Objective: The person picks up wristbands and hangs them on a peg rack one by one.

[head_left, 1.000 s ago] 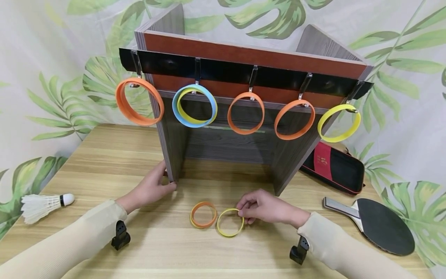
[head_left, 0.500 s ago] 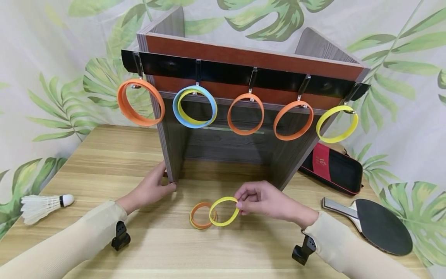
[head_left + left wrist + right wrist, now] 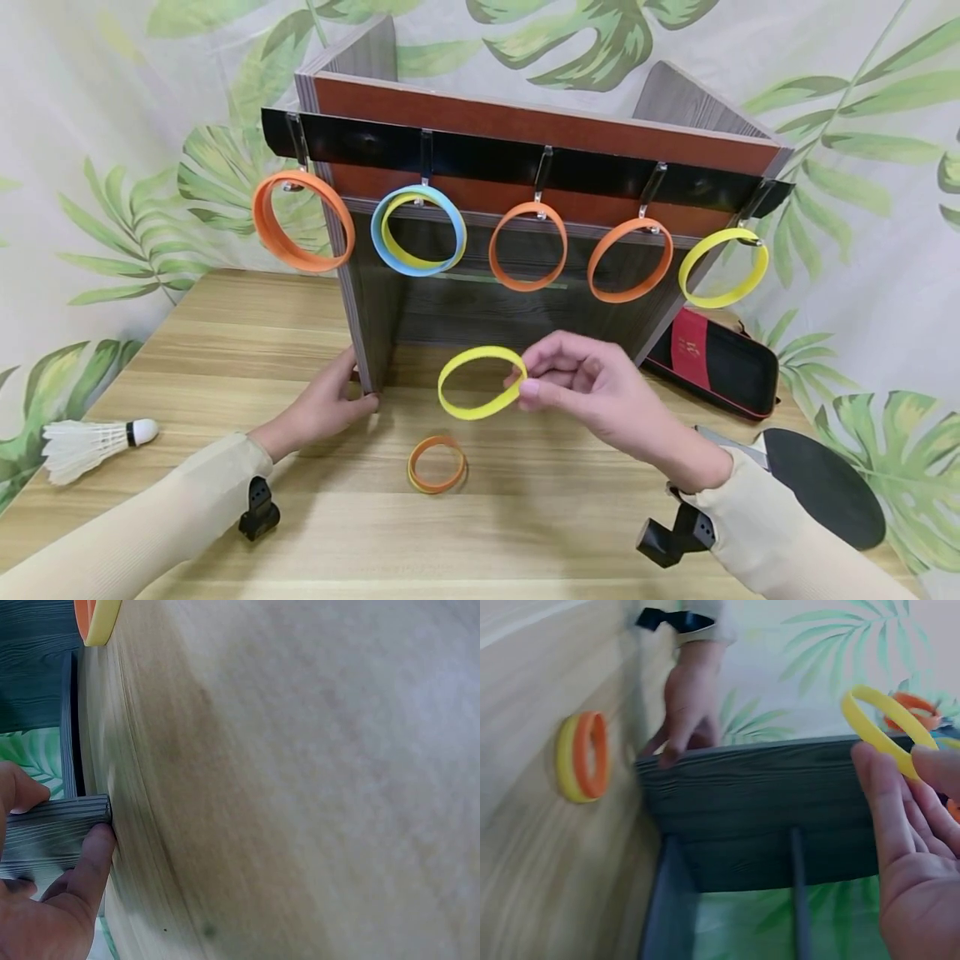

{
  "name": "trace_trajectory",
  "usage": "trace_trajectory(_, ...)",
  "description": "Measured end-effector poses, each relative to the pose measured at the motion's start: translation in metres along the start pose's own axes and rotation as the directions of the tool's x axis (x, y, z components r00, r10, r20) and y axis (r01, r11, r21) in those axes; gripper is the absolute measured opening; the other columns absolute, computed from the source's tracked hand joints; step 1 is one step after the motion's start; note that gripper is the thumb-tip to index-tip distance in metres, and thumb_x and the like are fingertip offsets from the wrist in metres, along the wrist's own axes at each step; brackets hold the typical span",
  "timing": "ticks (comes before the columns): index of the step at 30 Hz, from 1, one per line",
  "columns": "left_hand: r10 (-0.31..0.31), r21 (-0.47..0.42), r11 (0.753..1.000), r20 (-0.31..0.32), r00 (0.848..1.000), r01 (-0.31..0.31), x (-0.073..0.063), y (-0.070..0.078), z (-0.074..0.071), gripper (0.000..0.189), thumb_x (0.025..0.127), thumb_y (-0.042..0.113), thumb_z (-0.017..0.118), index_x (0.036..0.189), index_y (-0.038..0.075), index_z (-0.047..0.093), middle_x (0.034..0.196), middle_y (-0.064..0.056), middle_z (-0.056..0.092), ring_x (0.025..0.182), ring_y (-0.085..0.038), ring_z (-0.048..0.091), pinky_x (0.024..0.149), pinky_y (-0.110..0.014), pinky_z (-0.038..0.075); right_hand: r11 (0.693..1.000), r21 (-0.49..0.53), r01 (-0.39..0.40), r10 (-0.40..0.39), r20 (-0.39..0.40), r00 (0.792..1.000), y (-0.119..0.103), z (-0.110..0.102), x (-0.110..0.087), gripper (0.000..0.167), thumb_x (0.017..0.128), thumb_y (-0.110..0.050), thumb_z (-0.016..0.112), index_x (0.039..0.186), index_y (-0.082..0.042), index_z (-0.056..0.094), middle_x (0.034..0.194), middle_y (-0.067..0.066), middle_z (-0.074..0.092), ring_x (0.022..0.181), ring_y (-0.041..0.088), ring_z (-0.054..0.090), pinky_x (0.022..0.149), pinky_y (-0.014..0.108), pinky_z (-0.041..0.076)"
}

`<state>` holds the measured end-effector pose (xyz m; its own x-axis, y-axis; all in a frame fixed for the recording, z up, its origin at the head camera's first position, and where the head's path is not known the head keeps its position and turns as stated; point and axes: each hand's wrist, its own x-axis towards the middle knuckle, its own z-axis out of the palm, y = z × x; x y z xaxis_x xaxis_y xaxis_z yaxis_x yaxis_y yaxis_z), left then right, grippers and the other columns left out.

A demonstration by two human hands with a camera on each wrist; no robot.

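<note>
My right hand (image 3: 600, 392) pinches a yellow wristband (image 3: 480, 354) between thumb and fingers, holding it in the air before the lower part of a grey wooden stand (image 3: 480, 312). The right wrist view also shows this yellow band (image 3: 889, 739) at the fingertips. At the stand's lower left, my left hand (image 3: 318, 412) grips the side panel (image 3: 52, 836), thumb on one face and fingers on the other. An orange wristband (image 3: 450, 483) lies on the table, on top of a yellow one that is mostly hidden. Further bands hang from hooks on a black strip (image 3: 480, 150).
Orange bands (image 3: 262, 221), a blue band (image 3: 375, 229) with a yellow one, and another yellow band (image 3: 686, 283) hang in a row. A shuttlecock (image 3: 90, 446) lies left. At right are a table tennis bat (image 3: 825, 492) and a black-and-red case (image 3: 738, 367).
My right hand has lifted the yellow wristband off the table, raising it up and away from the orange one. The left hand has stayed on the panel.
</note>
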<state>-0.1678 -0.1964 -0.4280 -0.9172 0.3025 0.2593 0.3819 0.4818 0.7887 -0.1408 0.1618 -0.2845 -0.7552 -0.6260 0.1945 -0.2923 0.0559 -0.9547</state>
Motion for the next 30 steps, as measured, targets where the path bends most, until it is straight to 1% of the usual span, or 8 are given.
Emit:
trace_trajectory(5,-0.020,0.003,1.000,0.009,1.000,0.020,-0.001,0.000,-0.001,0.085,0.088,-0.010,0.068,0.163,-0.001,0.029,0.160,-0.028,0.043,0.129,-0.039,0.057,0.097,-0.024,0.049,0.997,0.060,0.047,-0.041,-0.104,0.994,-0.019,0.001,-0.001,0.017,0.097,-0.001,0.070,0.113,0.003,0.063,0.106,0.001,0.077,0.093,0.015,0.078,0.087,0.035,0.064)
trace_trajectory(8,-0.017,0.008,1.000,0.011,1.000,0.017,-0.001,0.000,-0.002,0.085,0.088,-0.010,0.068,0.163,-0.001,0.029,0.161,-0.028,0.043,0.130,-0.039,0.056,0.097,-0.026,0.050,0.992,0.077,0.099,-0.084,-0.175,0.981,-0.029,0.003,0.000,0.016,0.097,0.003,0.068,0.112,-0.003,0.064,0.107,0.003,0.077,0.093,0.016,0.078,0.087,0.036,0.064)
trace_trajectory(11,-0.010,0.008,1.000,0.005,1.000,0.010,-0.001,0.000,-0.002,0.084,0.087,-0.011,0.068,0.162,-0.002,0.030,0.160,-0.028,0.044,0.130,-0.039,0.056,0.097,-0.026,0.050,0.983,0.083,0.162,-0.135,-0.260,0.956,-0.037,0.004,0.002,0.017,0.098,0.007,0.065,0.111,-0.005,0.065,0.108,0.005,0.079,0.096,0.017,0.078,0.087,0.036,0.064)
trace_trajectory(14,-0.004,0.009,1.000,-0.004,1.000,0.004,-0.002,0.001,-0.002,0.082,0.087,-0.011,0.069,0.160,-0.003,0.033,0.157,-0.029,0.046,0.127,-0.038,0.058,0.096,-0.025,0.050,0.973,0.091,0.211,-0.168,-0.346,0.923,-0.042,0.006,0.005,0.019,0.097,0.009,0.063,0.111,-0.003,0.064,0.108,0.007,0.079,0.098,0.018,0.079,0.088,0.036,0.063)
trace_trajectory(18,0.003,0.017,1.000,-0.011,1.000,-0.003,-0.002,0.002,-0.002,0.081,0.087,-0.010,0.070,0.159,-0.003,0.034,0.155,-0.030,0.049,0.125,-0.038,0.059,0.095,-0.026,0.051,0.967,0.102,0.234,-0.167,-0.440,0.882,-0.047,0.008,0.009,0.021,0.097,0.009,0.063,0.113,-0.004,0.064,0.105,0.006,0.078,0.096,0.019,0.079,0.089,0.036,0.063)
trace_trajectory(21,0.011,0.025,1.000,-0.013,1.000,-0.011,-0.002,0.002,-0.002,0.081,0.086,-0.010,0.070,0.159,-0.004,0.035,0.155,-0.030,0.049,0.125,-0.038,0.059,0.095,-0.027,0.051,0.964,0.109,0.241,-0.161,-0.480,0.862,-0.048,0.010,0.013,0.019,0.098,0.007,0.064,0.113,-0.005,0.064,0.104,0.004,0.078,0.094,0.018,0.079,0.090,0.036,0.062)
trace_trajectory(24,0.010,0.025,1.000,-0.009,1.000,-0.010,-0.001,0.001,-0.002,0.081,0.086,-0.011,0.070,0.159,-0.004,0.034,0.156,-0.030,0.048,0.126,-0.039,0.058,0.096,-0.027,0.051,0.960,0.125,0.250,-0.156,-0.501,0.851,-0.049,0.012,0.017,0.017,0.099,0.005,0.063,0.112,-0.006,0.063,0.108,0.004,0.080,0.097,0.017,0.079,0.091,0.035,0.062)
trace_trajectory(30,0.008,0.013,1.000,-0.002,1.000,-0.008,0.000,0.000,-0.001,0.082,0.087,-0.011,0.070,0.160,-0.003,0.033,0.157,-0.029,0.047,0.125,-0.038,0.059,0.095,-0.028,0.052,0.964,0.121,0.238,-0.142,-0.523,0.841,-0.050,0.015,0.021,0.017,0.099,0.005,0.063,0.109,-0.008,0.063,0.108,0.003,0.081,0.101,0.018,0.079,0.092,0.035,0.061)
